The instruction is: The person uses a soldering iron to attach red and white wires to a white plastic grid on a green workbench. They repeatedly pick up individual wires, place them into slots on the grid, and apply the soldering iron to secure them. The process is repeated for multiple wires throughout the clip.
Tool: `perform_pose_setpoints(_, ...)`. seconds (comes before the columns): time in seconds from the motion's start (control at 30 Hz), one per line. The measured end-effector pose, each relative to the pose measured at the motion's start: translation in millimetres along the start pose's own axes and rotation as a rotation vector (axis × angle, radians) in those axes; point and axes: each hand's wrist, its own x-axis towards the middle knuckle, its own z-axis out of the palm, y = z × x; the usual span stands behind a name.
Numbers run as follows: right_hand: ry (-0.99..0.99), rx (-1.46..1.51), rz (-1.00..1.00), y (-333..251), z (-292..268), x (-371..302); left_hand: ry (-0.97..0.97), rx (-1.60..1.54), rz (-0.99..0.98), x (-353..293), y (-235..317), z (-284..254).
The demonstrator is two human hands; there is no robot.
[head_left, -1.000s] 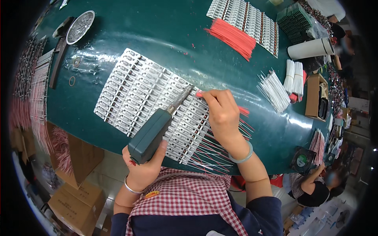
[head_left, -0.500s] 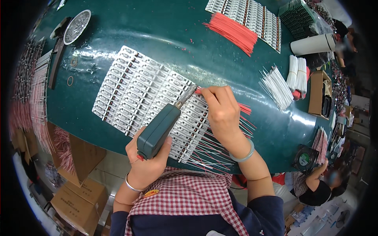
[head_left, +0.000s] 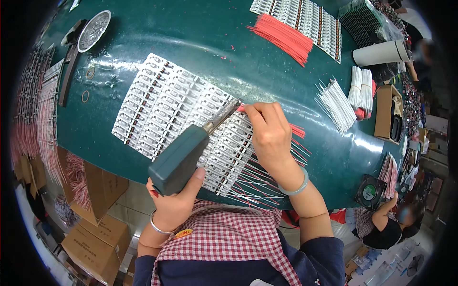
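Note:
My left hand is closed around the handle of a dark green soldering gun. Its metal tip points up and right, reaching the top end of the rightmost column on a white panel of small parts. Thumb and fingers of my right hand pinch red wire close to that tip; how many strands are in the pinch is hidden. More red and white wires stick out from the panel's right side, below my right hand.
Loose red wires lie by a second panel at the back. White wire bundles, a white tumbler and an open cardboard box stand right. A metal bowl is far left. A co-worker sits at right.
My left hand has drawn the soldering gun's body down and left and tilted it, so more of its metal tip shows. The right hand stays almost in place at the red wire.

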Motion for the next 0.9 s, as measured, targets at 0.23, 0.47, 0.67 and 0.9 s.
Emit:
perform_pose_setpoints(0.23,0.004,-0.001,0.010,0.2,0.4,-1.0,-0.017,-0.473,-0.026,3.6,4.0,-4.4)
perform_pose_setpoints(0.47,0.057,0.066,-0.037,-4.4,-5.7,-5.6,-0.094,-0.219,-0.017,-10.0,-11.6,-14.0)
perform_pose_setpoints(0.67,0.018,0.079,-0.042,-4.8,0.4,-8.0,-0.078,0.193,0.242,-10.4,-25.1,-11.8)
perform_pose_setpoints(0.9,-0.005,0.058,-0.038,-6.0,-1.0,-6.5,-0.091,0.329,0.435,0.7,-15.5,-4.2)
